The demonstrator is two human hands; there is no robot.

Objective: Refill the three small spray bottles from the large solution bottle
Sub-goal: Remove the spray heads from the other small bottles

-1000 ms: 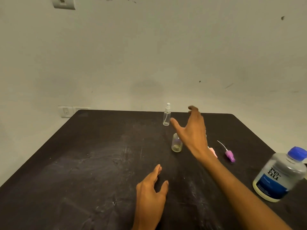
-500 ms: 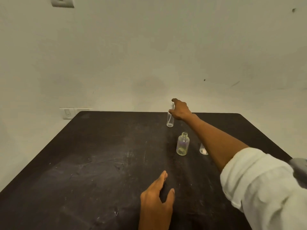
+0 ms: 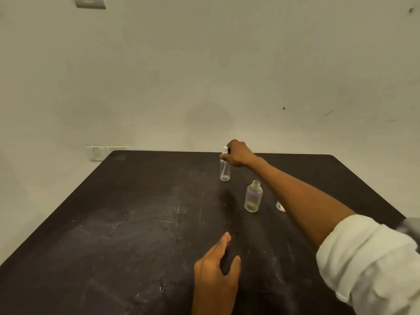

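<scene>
Right hand [image 3: 237, 154] reached far, now grips slim spray bottle [image 3: 224, 171] top.

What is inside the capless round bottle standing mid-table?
The capless round bottle looks nearly empty, with only a faint yellowish tint at its base. Its mouth is open. Whether a thin liquid film remains cannot be told.

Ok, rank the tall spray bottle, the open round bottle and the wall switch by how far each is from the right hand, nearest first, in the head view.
1. Tall spray bottle: at the far table edge, its top in the right hand's grip.
2. Open round bottle: capless, upright, nearer the person, beside the forearm.
3. Wall switch: on the wall, far left, past the table's corner.
</scene>
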